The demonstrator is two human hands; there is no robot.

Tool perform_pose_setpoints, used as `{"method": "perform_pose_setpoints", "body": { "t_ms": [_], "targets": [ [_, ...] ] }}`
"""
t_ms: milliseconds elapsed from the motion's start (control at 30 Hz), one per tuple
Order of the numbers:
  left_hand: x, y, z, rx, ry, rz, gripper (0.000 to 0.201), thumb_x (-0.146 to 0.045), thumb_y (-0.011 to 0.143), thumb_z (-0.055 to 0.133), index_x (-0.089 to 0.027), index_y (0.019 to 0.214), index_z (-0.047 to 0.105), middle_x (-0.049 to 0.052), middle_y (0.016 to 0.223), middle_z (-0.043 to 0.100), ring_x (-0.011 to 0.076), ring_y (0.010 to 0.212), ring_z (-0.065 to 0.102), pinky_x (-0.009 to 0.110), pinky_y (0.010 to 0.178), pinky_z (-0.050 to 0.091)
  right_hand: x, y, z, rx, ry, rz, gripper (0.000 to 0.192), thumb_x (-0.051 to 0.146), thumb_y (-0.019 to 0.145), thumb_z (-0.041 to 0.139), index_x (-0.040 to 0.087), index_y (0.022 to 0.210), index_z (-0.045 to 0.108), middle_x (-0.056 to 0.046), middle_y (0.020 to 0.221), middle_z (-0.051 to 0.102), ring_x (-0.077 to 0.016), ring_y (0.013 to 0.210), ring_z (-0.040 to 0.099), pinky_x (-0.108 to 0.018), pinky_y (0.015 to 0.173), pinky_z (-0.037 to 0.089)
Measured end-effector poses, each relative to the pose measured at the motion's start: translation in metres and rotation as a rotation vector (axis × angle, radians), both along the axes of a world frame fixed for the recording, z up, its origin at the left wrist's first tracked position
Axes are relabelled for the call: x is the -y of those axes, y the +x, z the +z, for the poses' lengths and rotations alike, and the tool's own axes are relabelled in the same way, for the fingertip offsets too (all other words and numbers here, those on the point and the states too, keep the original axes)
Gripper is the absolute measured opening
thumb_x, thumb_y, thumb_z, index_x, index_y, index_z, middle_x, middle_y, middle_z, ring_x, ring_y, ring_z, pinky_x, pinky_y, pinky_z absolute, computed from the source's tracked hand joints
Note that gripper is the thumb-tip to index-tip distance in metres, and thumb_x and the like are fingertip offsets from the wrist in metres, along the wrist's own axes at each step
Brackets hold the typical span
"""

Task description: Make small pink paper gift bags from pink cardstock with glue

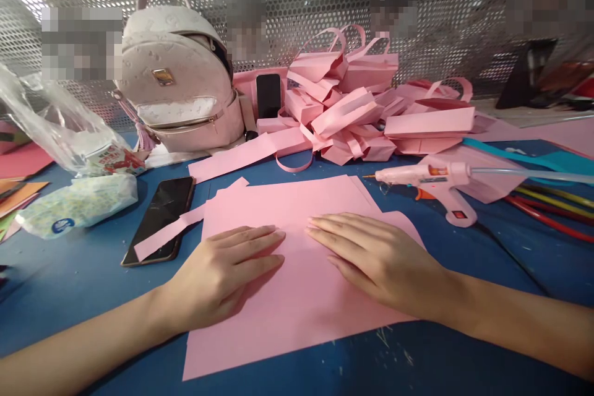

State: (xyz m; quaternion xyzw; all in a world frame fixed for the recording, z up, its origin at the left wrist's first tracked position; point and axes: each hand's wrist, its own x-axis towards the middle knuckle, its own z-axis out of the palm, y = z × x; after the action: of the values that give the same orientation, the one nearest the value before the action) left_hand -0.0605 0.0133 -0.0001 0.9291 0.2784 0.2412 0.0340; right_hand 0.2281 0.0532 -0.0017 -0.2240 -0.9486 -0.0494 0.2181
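Nearest the tabletop's (464,359) front edge, a pink paper sheet (288,315) lies flat on the blue surface. Both hands rest on it, fingers spread and flat, gripping nothing: the left hand (223,278) and the right hand (375,260) lie palm down with fingertips nearly meeting at the sheet's middle. Left of the sheet a dark phone (160,218) lies under a pink paper strip (169,232). Toward the right edge sits a pink glue gun (431,185). Farther back, along the far edge, a pile of folded pink paper bags (357,105) stands beside a pale backpack (179,80).
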Motion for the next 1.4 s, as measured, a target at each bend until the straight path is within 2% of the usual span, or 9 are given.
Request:
{"method": "perform_pose_setpoints", "body": {
  "t_ms": [200,800,1400],
  "targets": [
    [0.0004,-0.0004,0.0,0.009,0.003,0.004,0.033,-0.008,0.098,0.047,-0.015,0.121,0.069,0.014,0.132,0.068,0.0281,0.124,0.065,0.046,0.101,0.058,0.0011,-0.0012,0.0023,-0.002,0.018,0.011,0.035,0.014,0.1,0.044,0.008,0.125,0.068,-0.015,0.127,0.071,-0.0274,0.116,0.068,-0.046,0.1,0.058],
    [-0.0005,0.0002,0.0002,0.053,0.049,-0.04,0.027,-0.01,0.098,0.051,-0.012,0.117,0.07,0.013,0.128,0.071,0.0311,0.117,0.069,0.048,0.093,0.062,0.002,-0.0012,0.0014,-0.006,0.01,0.018,0.036,0.017,0.1,0.045,0.006,0.128,0.065,-0.016,0.126,0.071,-0.0285,0.115,0.067,-0.047,0.099,0.058],
    [0.0002,0.0002,0.0001,0.045,0.053,-0.053,0.026,-0.01,0.098,0.053,-0.011,0.116,0.071,0.013,0.128,0.071,0.0318,0.118,0.068,0.05,0.093,0.062,0.0004,-0.002,0.0005,-0.012,0.004,0.023,0.036,0.016,0.1,0.045,0.006,0.128,0.065,-0.016,0.126,0.071,-0.0279,0.116,0.067,-0.045,0.1,0.057]
  ]
}}
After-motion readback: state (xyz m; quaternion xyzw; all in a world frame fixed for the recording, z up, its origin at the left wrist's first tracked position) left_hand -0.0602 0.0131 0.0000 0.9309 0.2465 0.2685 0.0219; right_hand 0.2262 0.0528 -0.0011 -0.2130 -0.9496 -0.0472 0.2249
